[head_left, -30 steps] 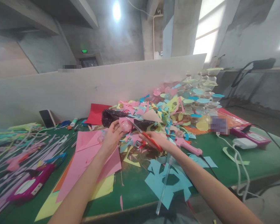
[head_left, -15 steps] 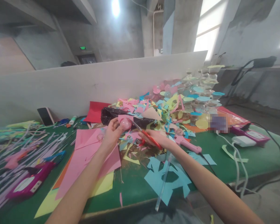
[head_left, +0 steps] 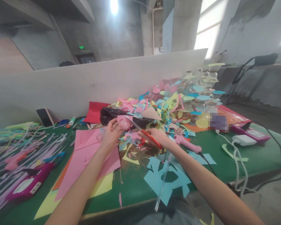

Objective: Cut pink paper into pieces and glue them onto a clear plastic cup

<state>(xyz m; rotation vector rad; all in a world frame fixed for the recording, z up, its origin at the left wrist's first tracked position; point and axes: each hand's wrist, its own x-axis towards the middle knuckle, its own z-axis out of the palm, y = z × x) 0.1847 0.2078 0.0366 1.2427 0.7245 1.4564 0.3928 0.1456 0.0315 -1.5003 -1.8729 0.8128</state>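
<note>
My left hand (head_left: 112, 129) is closed on a clear rounded plastic piece (head_left: 125, 124) with pink paper (head_left: 121, 117) against it. The paper's edge sticks out past the piece's far side. My right hand (head_left: 154, 137) grips red-handled scissors (head_left: 152, 139), whose blades point left and reach the pink paper. Behind both hands lies a black plastic bag (head_left: 107, 115) among paper scraps. Pink paper sheets (head_left: 84, 162) lie below my left hand, and a cut-up blue sheet (head_left: 154, 184) lies below my right forearm.
A pink glue gun (head_left: 188, 144) with a cord lies right of my right hand. Clear cups with paper discs (head_left: 203, 98) are stacked at the back right. At left are thin sticks (head_left: 51, 147) and a magenta device (head_left: 30, 184). A phone (head_left: 45, 117) leans on the white partition (head_left: 61, 90).
The scissor blades have swung a little and now lie further over the pink paper. My left hand has turned slightly with the piece. The view has shifted slightly.
</note>
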